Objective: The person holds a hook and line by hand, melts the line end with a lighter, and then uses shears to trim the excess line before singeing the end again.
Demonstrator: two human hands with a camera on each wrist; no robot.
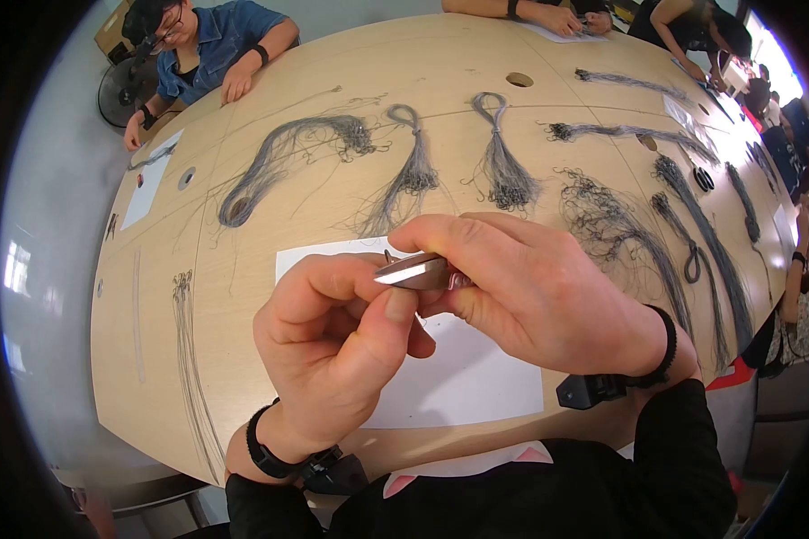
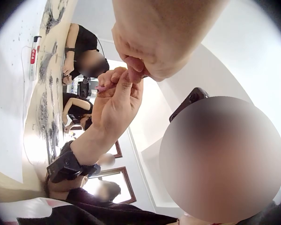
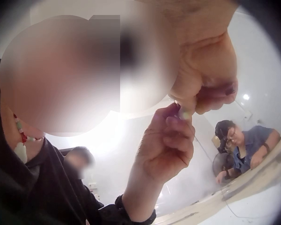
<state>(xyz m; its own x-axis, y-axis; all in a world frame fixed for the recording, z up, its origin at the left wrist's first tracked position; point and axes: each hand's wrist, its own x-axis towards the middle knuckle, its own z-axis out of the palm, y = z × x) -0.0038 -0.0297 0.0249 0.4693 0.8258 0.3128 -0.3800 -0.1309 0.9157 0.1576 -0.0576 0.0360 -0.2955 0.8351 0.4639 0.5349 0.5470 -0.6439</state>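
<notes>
My right hand [image 1: 535, 292] grips a small silver metal tool [image 1: 413, 271], shaped like nail clippers, with a bright bevelled end pointing left. Against that end, the thumb and forefinger of my left hand [image 1: 337, 337] pinch a thin dark piece [image 1: 388, 257], mostly hidden by the fingers and the tool; I cannot tell its kind. Both hands meet above a white sheet of paper [image 1: 463, 377]. In the left wrist view the right hand [image 2: 117, 105] is raised with fingers curled; the right wrist view shows the left hand [image 3: 171, 145] reaching up to it.
Looped bundles of grey line with hooks [image 1: 413, 166] lie across the wooden table [image 1: 333, 81]. A tangled hook bundle [image 1: 611, 216] is on the right, several straight strands [image 1: 184, 332] on the left. Black-handled scissors [image 1: 703, 178] lie at the right. Another person [image 1: 216, 54] sits across the table.
</notes>
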